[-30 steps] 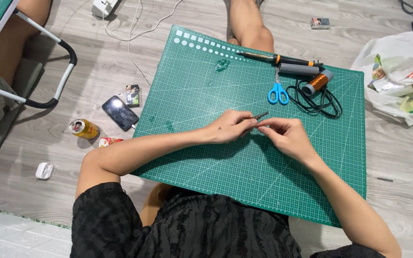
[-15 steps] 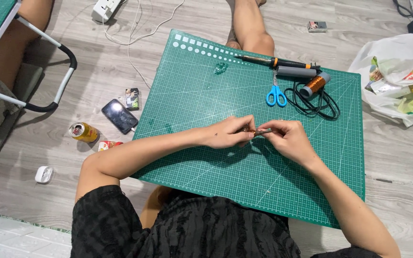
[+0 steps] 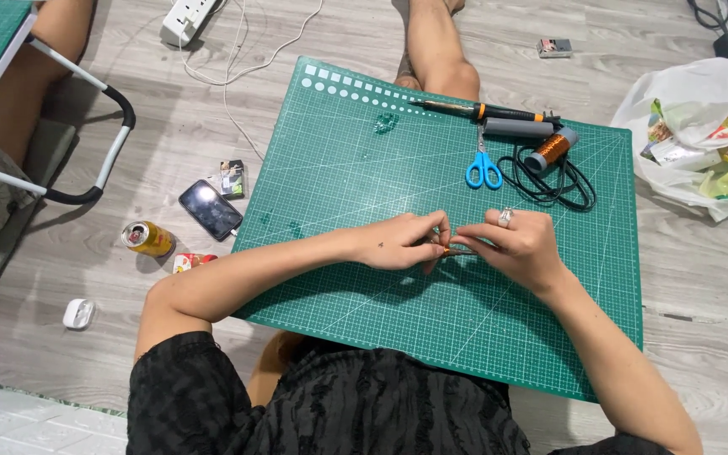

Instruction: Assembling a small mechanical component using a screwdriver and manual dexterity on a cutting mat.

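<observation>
My left hand (image 3: 404,241) and my right hand (image 3: 516,245) meet over the middle of a green cutting mat (image 3: 364,152). Together they pinch a small thin piece of coppery wire (image 3: 450,249) between the fingertips; most of it is hidden by the fingers. My right hand wears a ring. Beyond the hands lie blue-handled scissors (image 3: 483,169), a spool of copper wire (image 3: 551,151), a grey cylinder (image 3: 517,128), a coiled black cable (image 3: 559,181) and a long black tool with an orange band (image 3: 482,110).
The mat rests on a grey wood-look floor. To its left lie a phone (image 3: 210,209), a small card, a drink can (image 3: 147,238) and a white earbud case (image 3: 78,313). A white plastic bag (image 3: 693,126) with packets sits at right. A power strip (image 3: 187,18) and a folding table leg are at upper left.
Both hands have stayed together at the mat's middle, fingers shifting slightly around the small wire. The dark tip that stuck out between them a second ago is now covered.
</observation>
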